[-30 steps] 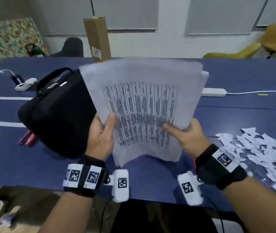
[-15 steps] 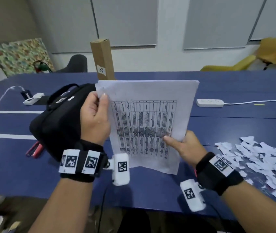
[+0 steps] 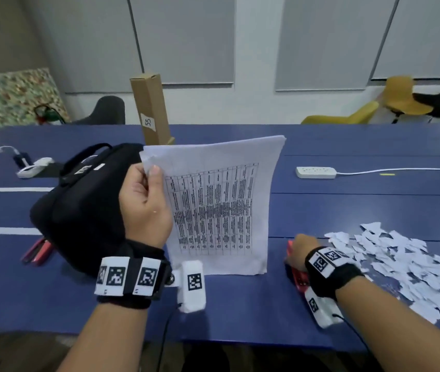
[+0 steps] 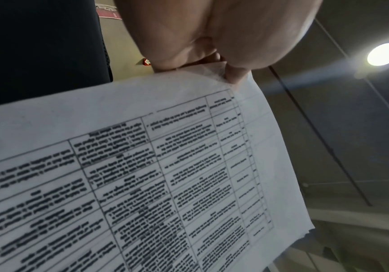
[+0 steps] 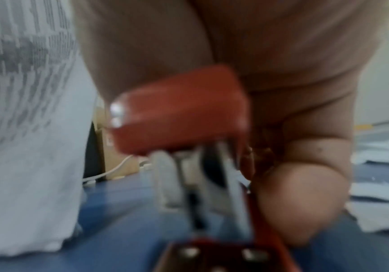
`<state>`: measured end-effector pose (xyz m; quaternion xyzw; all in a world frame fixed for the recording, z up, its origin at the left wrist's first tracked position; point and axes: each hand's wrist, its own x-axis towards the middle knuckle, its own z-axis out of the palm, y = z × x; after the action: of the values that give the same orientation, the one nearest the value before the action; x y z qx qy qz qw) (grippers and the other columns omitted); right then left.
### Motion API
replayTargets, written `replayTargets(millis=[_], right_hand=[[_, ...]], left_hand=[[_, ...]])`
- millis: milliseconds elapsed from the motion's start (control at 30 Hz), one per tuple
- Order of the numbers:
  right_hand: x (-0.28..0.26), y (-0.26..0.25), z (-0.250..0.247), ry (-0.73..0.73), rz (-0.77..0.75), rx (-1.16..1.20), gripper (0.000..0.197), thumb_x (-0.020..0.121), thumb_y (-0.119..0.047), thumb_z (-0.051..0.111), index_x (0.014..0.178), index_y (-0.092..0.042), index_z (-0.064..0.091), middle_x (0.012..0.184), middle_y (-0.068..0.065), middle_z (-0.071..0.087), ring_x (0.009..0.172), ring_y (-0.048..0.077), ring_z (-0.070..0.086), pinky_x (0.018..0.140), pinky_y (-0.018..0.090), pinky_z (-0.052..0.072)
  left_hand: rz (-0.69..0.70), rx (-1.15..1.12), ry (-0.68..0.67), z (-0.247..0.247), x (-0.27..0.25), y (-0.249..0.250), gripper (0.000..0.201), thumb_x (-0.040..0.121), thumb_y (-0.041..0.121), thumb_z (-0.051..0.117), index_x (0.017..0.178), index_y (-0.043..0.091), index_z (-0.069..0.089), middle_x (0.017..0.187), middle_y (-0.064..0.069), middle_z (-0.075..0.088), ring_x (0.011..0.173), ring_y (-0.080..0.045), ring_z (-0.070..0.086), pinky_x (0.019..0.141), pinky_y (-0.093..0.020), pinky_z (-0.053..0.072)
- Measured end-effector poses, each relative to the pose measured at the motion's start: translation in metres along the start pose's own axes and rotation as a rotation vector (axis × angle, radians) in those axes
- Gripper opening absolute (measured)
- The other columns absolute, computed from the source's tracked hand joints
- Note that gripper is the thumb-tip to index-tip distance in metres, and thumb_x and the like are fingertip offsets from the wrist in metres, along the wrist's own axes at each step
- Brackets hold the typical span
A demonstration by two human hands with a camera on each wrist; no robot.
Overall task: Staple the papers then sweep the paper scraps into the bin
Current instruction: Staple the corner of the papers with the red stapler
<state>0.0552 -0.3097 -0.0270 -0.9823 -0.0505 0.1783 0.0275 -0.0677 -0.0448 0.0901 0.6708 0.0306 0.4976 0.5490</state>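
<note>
A stack of printed papers (image 3: 218,205) stands upright on its lower edge on the blue table (image 3: 240,304). My left hand (image 3: 143,202) pinches the stack's upper left corner, thumb in front; the left wrist view shows the sheets (image 4: 142,174) under the fingertips (image 4: 233,75). To the right, my right hand (image 3: 300,251) grips a red stapler (image 3: 298,277) low on the table; the right wrist view shows the stapler (image 5: 179,114), blurred, with fingers (image 5: 300,202) curled round it. White paper scraps (image 3: 401,264) lie in a heap at the right. No bin is in view.
A black bag (image 3: 84,205) sits just left of the papers, with red pens (image 3: 36,251) beside it. A tall cardboard box (image 3: 149,108) stands behind. A white power strip (image 3: 315,172) and cable lie far right; a charger (image 3: 33,167) far left.
My right hand let go of the papers and dropped right to take the red stapler. The left hand slid up to the stack's top corner, and the papers now stand upright.
</note>
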Motion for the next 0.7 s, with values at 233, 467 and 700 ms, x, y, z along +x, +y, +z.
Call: replayTargets(millis=[233, 467, 700], right_hand=[[-0.056, 0.016, -0.04, 0.449, 0.03, 0.627, 0.038, 0.091, -0.03, 0.072, 0.112, -0.002, 0.058, 0.103, 0.017, 0.07, 0.106, 0.041, 0.066, 0.083, 0.039, 0.047], [-0.171, -0.008, -0.103, 1.092, -0.636, 1.397, 0.024, 0.095, -0.015, 0.063, 0.093, -0.024, 0.042, 0.059, 0.0, 0.069, 0.042, 0.015, 0.067, 0.041, 0.03, 0.054], [-0.153, -0.028, -0.087, 1.126, -0.654, 1.553, 0.025, 0.088, -0.03, 0.065, 0.096, -0.025, 0.042, 0.085, 0.03, 0.064, 0.07, 0.046, 0.065, 0.066, 0.048, 0.057]], left_hand=[[0.124, 0.109, -0.109, 0.011, -0.025, 0.018, 0.019, 0.099, 0.011, 0.05, 0.08, 0.006, 0.054, 0.062, -0.016, 0.049, 0.055, -0.014, 0.04, 0.053, -0.032, 0.038], [0.321, 0.259, -0.239, 0.038, -0.072, 0.025, 0.019, 0.096, 0.013, 0.052, 0.082, 0.005, 0.062, 0.069, 0.0, 0.056, 0.062, -0.021, 0.053, 0.06, -0.031, 0.042], [0.473, 0.345, -0.384, 0.059, -0.106, 0.025, 0.015, 0.093, 0.009, 0.056, 0.081, 0.006, 0.064, 0.069, -0.003, 0.056, 0.063, -0.023, 0.05, 0.056, -0.036, 0.042]])
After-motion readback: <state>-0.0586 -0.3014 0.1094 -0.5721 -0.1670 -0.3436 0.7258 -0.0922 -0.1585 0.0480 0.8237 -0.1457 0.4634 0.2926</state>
